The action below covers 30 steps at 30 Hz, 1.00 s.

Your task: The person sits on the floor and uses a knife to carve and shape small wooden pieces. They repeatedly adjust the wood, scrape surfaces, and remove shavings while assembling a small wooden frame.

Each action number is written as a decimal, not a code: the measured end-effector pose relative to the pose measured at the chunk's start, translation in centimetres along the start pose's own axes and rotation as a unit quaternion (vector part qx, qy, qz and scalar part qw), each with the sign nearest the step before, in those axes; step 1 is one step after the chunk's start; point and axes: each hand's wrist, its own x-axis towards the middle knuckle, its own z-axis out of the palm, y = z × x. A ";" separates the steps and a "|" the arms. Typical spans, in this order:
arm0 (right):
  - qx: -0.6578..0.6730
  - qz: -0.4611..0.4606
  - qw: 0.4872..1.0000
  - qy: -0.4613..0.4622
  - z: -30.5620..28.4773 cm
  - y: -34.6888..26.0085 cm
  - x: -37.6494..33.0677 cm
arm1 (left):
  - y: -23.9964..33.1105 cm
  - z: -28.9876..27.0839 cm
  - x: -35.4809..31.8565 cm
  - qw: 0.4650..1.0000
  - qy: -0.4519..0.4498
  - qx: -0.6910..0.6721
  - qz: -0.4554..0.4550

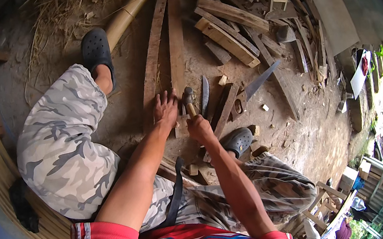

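The hammer (189,99) stands in your right hand (200,129), its wooden handle clamped in your closed fingers and its dark metal head pointing away from you, just above a small wooden block (182,127) on the dirt ground (304,142). Your left hand (165,108) lies just left of the hammer head, fingers spread flat and pressing on the near end of a long narrow plank (153,61) and the block's edge; the fingertips reach past the head on its left side, close to it but not touching that you can see.

The plank is rough, weathered brown wood, running away from you beside a second plank (175,43) of paler grain. Right of the hammer lies a curved knife blade (204,95), dull grey steel, and beyond that a handsaw (251,89) with a wooden grip and a tapering toothed blade, resting across a dark board. Further off to the right is a heap of offcuts (232,29), squared and splintery. A smooth yellow bamboo pole (128,12) slants at the far left, near dry straw. Your legs wear grey camouflage trousers (61,144), and your feet sit in dark perforated clogs (95,49), one far left, one near your right wrist.
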 end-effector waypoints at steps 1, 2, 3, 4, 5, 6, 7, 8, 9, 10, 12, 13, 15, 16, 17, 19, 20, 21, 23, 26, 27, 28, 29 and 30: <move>-0.036 -0.010 0.999 -0.008 -0.7 -0.5 0.0 | 0.0 0.2 -0.3 1.000 0.003 -0.004 0.004; -0.041 -0.009 0.999 -0.017 -1.5 -1.0 0.2 | 0.2 0.5 -0.7 1.000 0.000 -0.008 0.010; -0.018 -0.003 0.998 -0.061 -2.4 -1.9 1.4 | -0.2 0.5 0.0 1.000 0.010 -0.017 0.010; -0.023 0.020 0.993 -0.114 -3.5 -2.5 2.1 | -0.3 0.5 0.0 1.000 0.013 -0.024 0.010; -0.030 0.044 0.985 -0.165 -4.5 -3.0 2.6 | -0.3 0.4 0.2 0.999 0.013 -0.031 0.012; -0.008 0.057 0.979 -0.195 -5.0 -3.2 2.4 | -0.2 0.5 0.0 0.999 0.014 -0.034 0.011; -0.020 0.055 0.978 -0.199 -5.5 -3.3 2.3 | -0.1 0.6 -0.1 0.999 0.012 -0.035 0.011; -0.041 0.030 0.979 -0.199 -5.5 -3.2 1.9 | 0.0 0.8 -0.4 0.999 0.004 -0.038 0.011; -0.061 0.004 0.978 -0.199 -5.4 -3.1 1.9 | 0.1 0.9 -0.5 0.999 0.005 -0.041 0.011; -0.069 -0.013 0.980 -0.189 -5.1 -3.1 2.3 | 0.1 0.8 -0.3 0.999 0.005 -0.042 0.012; -0.112 -0.024 0.978 -0.171 -4.6 -3.2 3.1 | -0.1 0.6 -0.2 0.999 0.011 -0.040 0.014; -0.076 -0.042 0.979 -0.182 -4.6 -3.1 3.2 | -0.2 0.5 -0.4 0.999 0.015 -0.040 0.013; -0.079 -0.035 0.973 -0.213 -4.9 -2.8 3.3 | -0.2 0.5 -0.7 0.999 0.018 -0.041 0.013; -0.074 -0.031 0.974 -0.210 -4.9 -2.8 3.5 | -0.3 0.3 -0.6 0.999 0.019 -0.040 0.012; -0.081 -0.033 0.975 -0.205 -4.8 -2.7 3.6 | -0.3 0.3 -0.7 0.999 0.017 -0.041 0.012; -0.091 -0.008 0.966 -0.242 -4.7 -2.5 4.6 | -0.5 0.3 -0.9 0.998 0.034 -0.052 0.014; -0.095 0.018 0.954 -0.283 -5.0 -2.5 6.2 | -0.5 0.4 -0.9 0.997 0.041 -0.059 0.014; -0.099 0.043 0.940 -0.323 -5.0 -2.7 7.8 | -0.5 0.5 -0.9 0.996 0.056 -0.073 0.011; -0.123 0.079 0.908 -0.392 -4.5 -3.2 10.5 | -0.5 0.7 -1.0 0.992 0.074 -0.099 0.012; -0.170 0.113 0.840 -0.502 -5.7 -4.6 14.6 | -0.5 0.6 -0.1 0.994 0.047 -0.099 0.002; -0.182 0.141 0.809 -0.541 -6.1 -5.4 15.7 | -0.2 0.7 -0.1 0.996 0.027 -0.090 -0.004; -0.106 0.208 0.796 -0.558 -7.3 -5.7 16.5 | -0.1 0.7 0.0 0.996 0.028 -0.085 -0.004; -0.034 0.268 0.784 -0.558 -8.5 -6.1 17.1 | 0.0 0.7 0.1 0.997 0.028 -0.077 -0.006; 0.015 0.289 0.805 -0.517 -10.0 -6.1 17.4 | -0.1 0.6 0.2 0.997 0.015 -0.073 -0.004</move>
